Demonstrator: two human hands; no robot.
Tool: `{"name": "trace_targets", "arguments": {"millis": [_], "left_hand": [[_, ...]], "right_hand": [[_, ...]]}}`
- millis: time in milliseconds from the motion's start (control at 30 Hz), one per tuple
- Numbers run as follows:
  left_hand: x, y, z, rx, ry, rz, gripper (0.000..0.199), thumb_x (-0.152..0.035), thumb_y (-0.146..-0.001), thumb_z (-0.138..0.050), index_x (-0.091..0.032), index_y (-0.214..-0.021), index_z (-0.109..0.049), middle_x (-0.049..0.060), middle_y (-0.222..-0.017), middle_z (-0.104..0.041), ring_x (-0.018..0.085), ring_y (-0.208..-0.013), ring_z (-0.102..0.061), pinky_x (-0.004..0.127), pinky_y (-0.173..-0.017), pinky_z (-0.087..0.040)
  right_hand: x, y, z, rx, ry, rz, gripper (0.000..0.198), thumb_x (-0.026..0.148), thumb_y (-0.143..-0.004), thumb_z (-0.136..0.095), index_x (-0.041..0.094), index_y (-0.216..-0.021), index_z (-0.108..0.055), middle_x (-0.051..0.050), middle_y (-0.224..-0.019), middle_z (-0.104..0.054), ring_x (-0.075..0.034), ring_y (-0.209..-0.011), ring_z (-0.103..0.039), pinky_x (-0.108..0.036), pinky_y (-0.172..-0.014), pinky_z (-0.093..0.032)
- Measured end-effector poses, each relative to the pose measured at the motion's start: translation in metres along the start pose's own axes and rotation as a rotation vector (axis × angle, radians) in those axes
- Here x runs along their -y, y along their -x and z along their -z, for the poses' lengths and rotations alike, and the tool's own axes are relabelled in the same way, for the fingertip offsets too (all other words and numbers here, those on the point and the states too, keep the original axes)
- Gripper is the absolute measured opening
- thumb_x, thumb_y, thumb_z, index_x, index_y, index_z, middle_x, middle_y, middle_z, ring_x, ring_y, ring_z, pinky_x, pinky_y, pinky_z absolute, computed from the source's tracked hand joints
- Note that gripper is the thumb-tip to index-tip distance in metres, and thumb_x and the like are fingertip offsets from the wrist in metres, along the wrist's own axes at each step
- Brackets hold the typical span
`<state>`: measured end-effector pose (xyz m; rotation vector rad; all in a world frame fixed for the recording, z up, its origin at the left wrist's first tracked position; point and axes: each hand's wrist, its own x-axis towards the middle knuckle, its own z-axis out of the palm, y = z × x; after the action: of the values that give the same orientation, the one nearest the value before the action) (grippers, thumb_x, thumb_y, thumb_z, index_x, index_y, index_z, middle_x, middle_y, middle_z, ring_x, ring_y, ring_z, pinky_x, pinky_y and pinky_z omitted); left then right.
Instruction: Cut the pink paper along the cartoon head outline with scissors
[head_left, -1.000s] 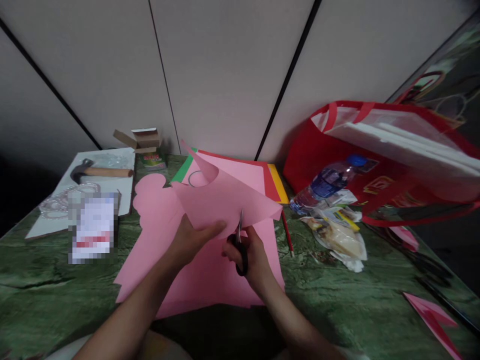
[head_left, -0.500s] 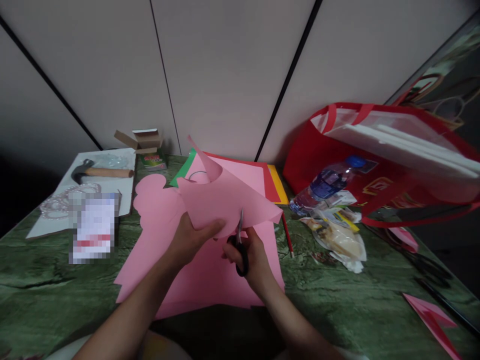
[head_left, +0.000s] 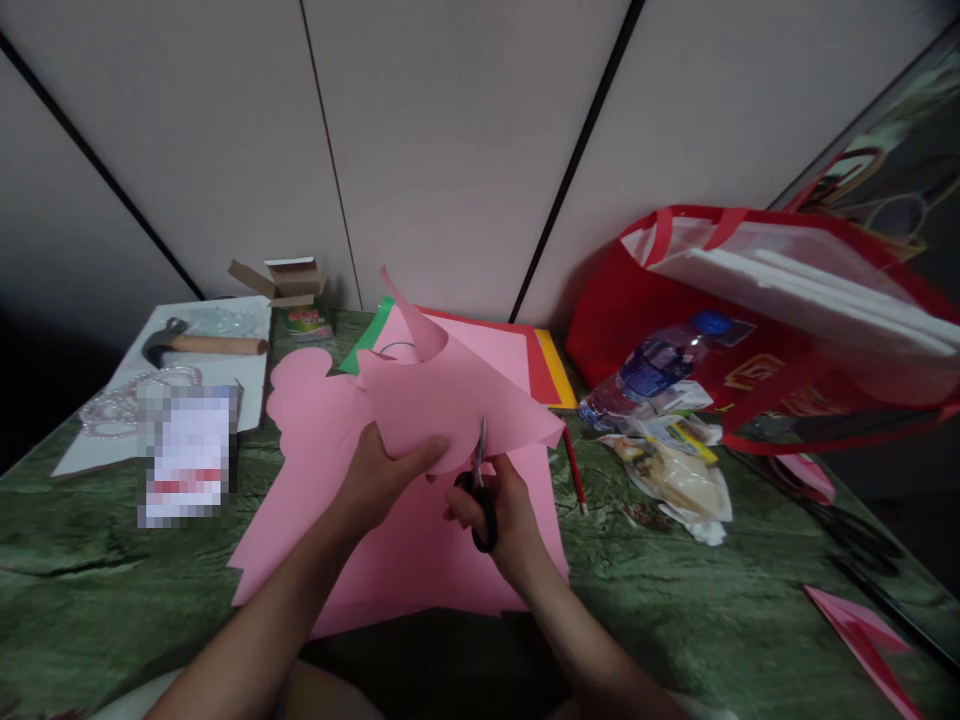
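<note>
My left hand (head_left: 382, 470) pinches the lower left edge of a pink paper sheet (head_left: 427, 400), thumb on top and fingers hidden underneath. The sheet is raised, with a curled strip standing up at its far side. In my right hand (head_left: 502, 510) is a pair of black-handled scissors (head_left: 486, 510), fingers through the loops. Its blades point away from me and meet the sheet's near edge, just right of my left thumb. Beneath lie more pink sheets (head_left: 420, 570), and a pink piece with a scalloped outline (head_left: 307, 400) is at the left.
A hammer (head_left: 217, 345) and bead strings lie on a white board (head_left: 135, 340) at left, beside a small open box (head_left: 304, 310). At right are a red pencil (head_left: 576, 470), a water bottle (head_left: 652, 370), plastic packets (head_left: 675, 475) and a red bag (head_left: 622, 300). A pixelated patch covers something at left.
The raised sheet and its curled strip have shifted very slightly to the right at the far side. Both hands and the scissors stay nearly in place.
</note>
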<state>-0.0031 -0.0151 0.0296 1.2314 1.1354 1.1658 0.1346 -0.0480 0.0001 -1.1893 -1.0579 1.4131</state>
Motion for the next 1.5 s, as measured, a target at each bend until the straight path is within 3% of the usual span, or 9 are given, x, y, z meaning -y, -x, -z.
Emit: {"name": "trace_targets", "arguments": {"millis": [867,1500], "left_hand": [[-0.0002,-0.0007,-0.0004,-0.012,0.007,-0.027,0.015,-0.028,-0.071,-0.068,-0.014,-0.069,-0.062,-0.001,-0.055,-0.062,0.013,-0.050,-0.058,0.023,-0.047,-0.048],[0.0000,-0.0023,-0.0003,-0.029,0.100,-0.054,0.011,-0.023,-0.072,-0.068,-0.015,-0.071,-0.060,-0.004,-0.056,-0.060,0.010,-0.048,-0.055,0.021,-0.046,-0.046]], "right_hand": [[0.0016,0.0012,-0.0009,-0.010,0.046,0.002,0.041,0.036,-0.063,-0.068,0.023,-0.088,-0.038,0.007,-0.055,-0.053,-0.012,-0.041,-0.052,-0.021,-0.038,-0.037],[0.0006,-0.0001,-0.0018,-0.021,0.012,-0.015,0.040,0.038,-0.062,-0.068,0.022,-0.085,-0.039,0.010,-0.050,-0.050,-0.010,-0.036,-0.050,-0.020,-0.035,-0.035]]}}
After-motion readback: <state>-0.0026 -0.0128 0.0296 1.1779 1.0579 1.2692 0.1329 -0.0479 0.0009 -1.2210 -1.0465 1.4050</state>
